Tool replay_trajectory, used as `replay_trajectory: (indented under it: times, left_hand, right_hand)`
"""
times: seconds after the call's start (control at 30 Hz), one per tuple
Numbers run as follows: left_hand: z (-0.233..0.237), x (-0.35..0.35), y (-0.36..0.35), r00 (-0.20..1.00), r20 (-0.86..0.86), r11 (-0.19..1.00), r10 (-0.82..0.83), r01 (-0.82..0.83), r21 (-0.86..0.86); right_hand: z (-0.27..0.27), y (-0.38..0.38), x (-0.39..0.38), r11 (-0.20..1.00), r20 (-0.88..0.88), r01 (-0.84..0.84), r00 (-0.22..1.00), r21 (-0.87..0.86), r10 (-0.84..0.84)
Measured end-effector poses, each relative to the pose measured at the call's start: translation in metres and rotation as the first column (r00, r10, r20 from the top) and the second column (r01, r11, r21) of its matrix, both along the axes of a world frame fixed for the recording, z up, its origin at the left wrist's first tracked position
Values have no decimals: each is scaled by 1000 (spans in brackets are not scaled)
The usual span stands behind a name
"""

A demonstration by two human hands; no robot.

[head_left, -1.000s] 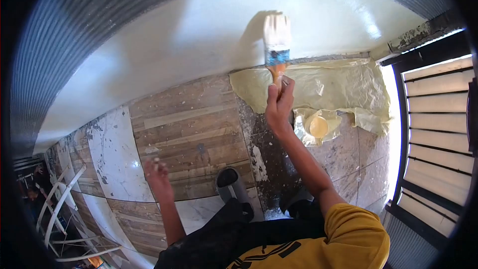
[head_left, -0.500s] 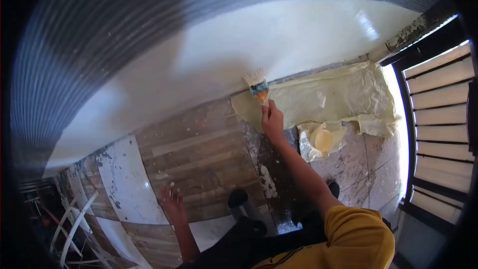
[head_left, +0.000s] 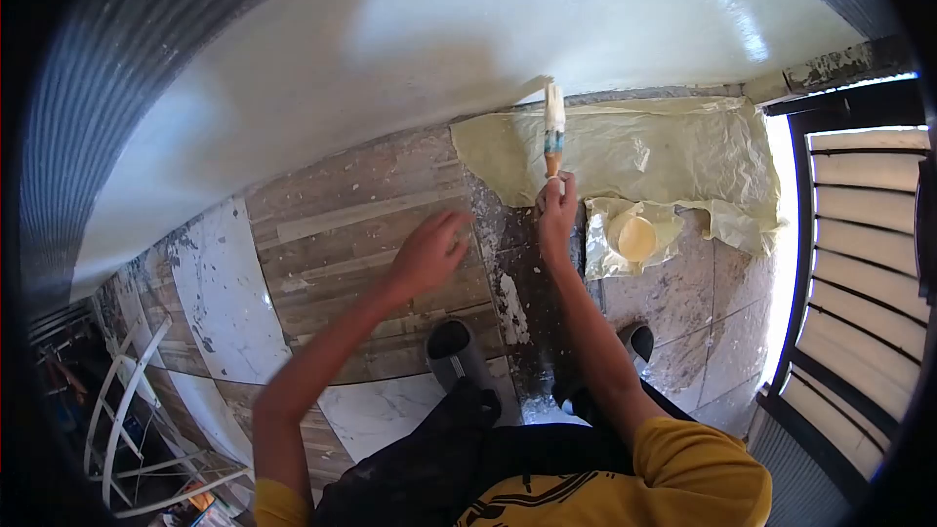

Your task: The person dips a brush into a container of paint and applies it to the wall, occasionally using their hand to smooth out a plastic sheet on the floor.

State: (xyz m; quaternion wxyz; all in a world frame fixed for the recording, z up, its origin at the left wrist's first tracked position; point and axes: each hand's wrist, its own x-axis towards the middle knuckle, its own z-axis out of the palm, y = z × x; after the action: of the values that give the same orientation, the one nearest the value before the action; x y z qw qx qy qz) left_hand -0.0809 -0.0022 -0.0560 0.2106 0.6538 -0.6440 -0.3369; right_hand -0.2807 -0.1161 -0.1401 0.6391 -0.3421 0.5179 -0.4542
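My right hand (head_left: 556, 222) is closed around the wooden handle of a paintbrush (head_left: 553, 132). The brush stands edge-on to me, its pale, paint-coated bristles at the bottom of the white wall (head_left: 439, 49). My left hand (head_left: 429, 254) hovers over the wood-look tiles, holding nothing, its fingers loosely bent and apart. Right of my right hand, a round container of cream-coloured paint (head_left: 632, 237) rests on a small piece of plastic sheet (head_left: 598, 256). A larger yellowish plastic sheet (head_left: 673, 151) covers the floor along the wall.
A barred metal door (head_left: 864, 263) is at the right. White curved metal frames (head_left: 122, 410) stand at the lower left. My feet, in dark slippers (head_left: 454, 356), are on the paint-spotted tiled floor (head_left: 361, 224). Corrugated sheeting (head_left: 88, 127) borders the wall.
My left hand has come up and rightward from low over the floor. The brush has shifted right along the wall's foot and turned from flat to edge-on.
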Motion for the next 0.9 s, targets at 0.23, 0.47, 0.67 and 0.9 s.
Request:
replay_trajectory:
  times: [0.23, 0.47, 0.67, 0.9]
  left_hand:
    - [-60, -8, -123, 911, 342, 944, -228, 293, -150]
    - [-103, -1, -127, 870, 449, 959, -203, 269, -88]
    - [-107, -2, -123, 874, 442, 965, -204, 256, -62]
    - [-112, 3, -116, 910, 405, 976, -91, 162, -144]
  right_hand:
    - [52, -3, -8, 991, 136, -80, 989, 105, 65]
    - [64, -12, -17, 889, 153, -286, 957, 358, 246]
    - [69, -40, -6, 836, 76, -378, 922, 397, 381]
    - [75, -50, 6, 818, 103, -412, 908, 402, 406]
